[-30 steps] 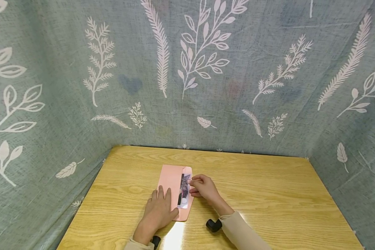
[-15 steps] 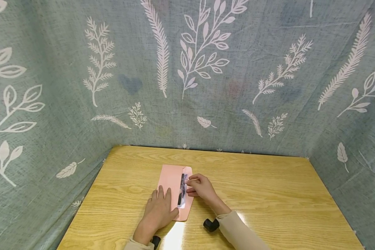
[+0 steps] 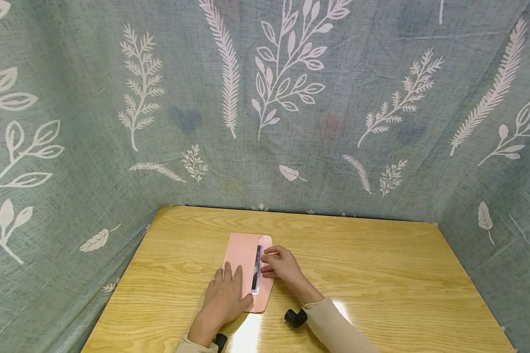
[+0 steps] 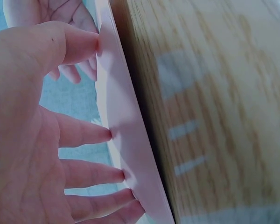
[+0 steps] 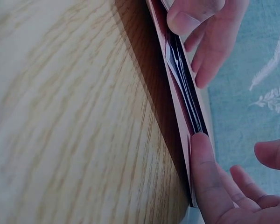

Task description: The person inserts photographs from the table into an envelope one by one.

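Note:
A pink envelope lies on the table, its flap folded out to the right. My left hand rests flat on it with fingers spread; in the left wrist view the fingertips touch the pink paper. Photo cards sit mostly inside, only a narrow strip showing at the mouth. My right hand is at the flap side. In the right wrist view its extended finger touches the cards' edges, while another digit stands apart. The cards' inner portions are hidden by the envelope.
The wooden table extends to the right and behind the envelope. Blue-green cloth with white leaf prints hangs around the back and sides. Black wrist-mounted pieces show beside both sleeves.
My right hand has moved left, and the cat photo has slid into the envelope, leaving a thin strip visible. My left hand has stayed in place.

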Demonstrator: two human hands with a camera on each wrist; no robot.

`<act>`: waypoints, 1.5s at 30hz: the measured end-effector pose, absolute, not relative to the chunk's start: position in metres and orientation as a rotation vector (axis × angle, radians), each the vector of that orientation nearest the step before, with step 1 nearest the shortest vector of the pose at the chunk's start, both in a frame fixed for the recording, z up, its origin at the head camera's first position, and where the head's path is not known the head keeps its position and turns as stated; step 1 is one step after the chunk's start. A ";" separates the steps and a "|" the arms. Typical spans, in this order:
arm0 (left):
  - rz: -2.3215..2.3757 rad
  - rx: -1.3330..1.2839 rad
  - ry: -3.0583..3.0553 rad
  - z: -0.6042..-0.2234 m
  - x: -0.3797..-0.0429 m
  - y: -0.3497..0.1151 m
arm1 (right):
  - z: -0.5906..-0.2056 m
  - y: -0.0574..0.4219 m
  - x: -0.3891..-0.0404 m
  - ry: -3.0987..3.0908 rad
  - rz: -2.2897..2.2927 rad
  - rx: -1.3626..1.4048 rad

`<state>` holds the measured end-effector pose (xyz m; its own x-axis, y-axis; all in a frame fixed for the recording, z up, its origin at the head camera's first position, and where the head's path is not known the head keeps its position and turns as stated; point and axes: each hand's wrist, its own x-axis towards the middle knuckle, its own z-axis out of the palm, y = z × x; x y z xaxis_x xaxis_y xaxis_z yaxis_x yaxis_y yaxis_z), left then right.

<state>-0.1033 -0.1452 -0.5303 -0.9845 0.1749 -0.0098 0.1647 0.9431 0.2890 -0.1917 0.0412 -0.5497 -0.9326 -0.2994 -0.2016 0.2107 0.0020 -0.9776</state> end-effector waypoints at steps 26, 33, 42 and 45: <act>0.460 0.257 3.041 -0.531 -0.104 -0.146 | -0.510 0.032 -0.170 1.980 -1.989 -0.161; 0.443 0.271 3.046 -0.529 -0.103 -0.146 | -0.507 0.032 -0.168 2.013 -1.959 -0.165; 0.462 0.278 3.036 -0.528 -0.103 -0.147 | -0.505 0.032 -0.165 2.025 -1.948 -0.168; 0.462 0.285 3.044 -0.528 -0.103 -0.147 | -0.504 0.032 -0.165 2.028 -1.949 -0.169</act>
<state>-0.1028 -0.1468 -0.5279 -0.9818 0.1888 -0.0213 0.1740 0.9385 0.2983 -0.1650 0.0324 -0.5040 -0.9411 -0.3042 -0.1480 0.1358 0.0609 -0.9889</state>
